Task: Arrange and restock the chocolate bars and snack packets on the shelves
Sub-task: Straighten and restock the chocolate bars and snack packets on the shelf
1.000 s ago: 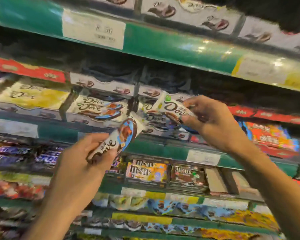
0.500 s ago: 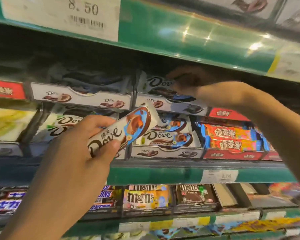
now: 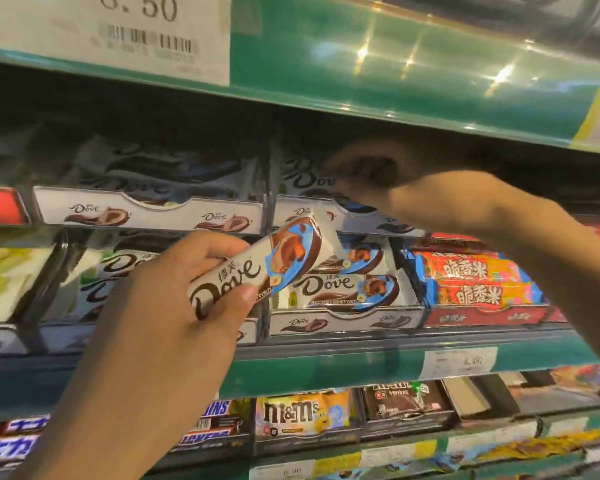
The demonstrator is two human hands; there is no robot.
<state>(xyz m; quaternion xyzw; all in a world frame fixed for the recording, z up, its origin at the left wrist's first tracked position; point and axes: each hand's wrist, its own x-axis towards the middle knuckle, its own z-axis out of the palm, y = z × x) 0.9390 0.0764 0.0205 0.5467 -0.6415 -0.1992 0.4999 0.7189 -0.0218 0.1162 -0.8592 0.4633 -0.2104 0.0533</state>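
My left hand [image 3: 174, 327] grips a white Dove bar [image 3: 257, 268] with a blue and brown end, held tilted in front of the lower Dove trays. My right hand [image 3: 388, 181] reaches deep into the upper right Dove tray [image 3: 357, 225], its fingers on a white Dove bar [image 3: 303, 176] lying there in shadow. Whether the fingers pinch that bar or only rest on it is unclear. Below, a white tray [image 3: 343, 322] holds more Dove bars [image 3: 340, 289].
The green shelf edge [image 3: 395, 64] above carries an 8.50 price tag [image 3: 118, 26]. Another Dove tray [image 3: 146, 213] sits upper left, a red snack tray [image 3: 482, 315] at right. M&M's packs [image 3: 302, 414] and Snickers bars [image 3: 11, 445] fill the shelf below.
My right hand carried its Dove bar up from mid-air into the upper right tray and stays there. My left hand rose slightly with its bar. The view moved closer to the shelf.
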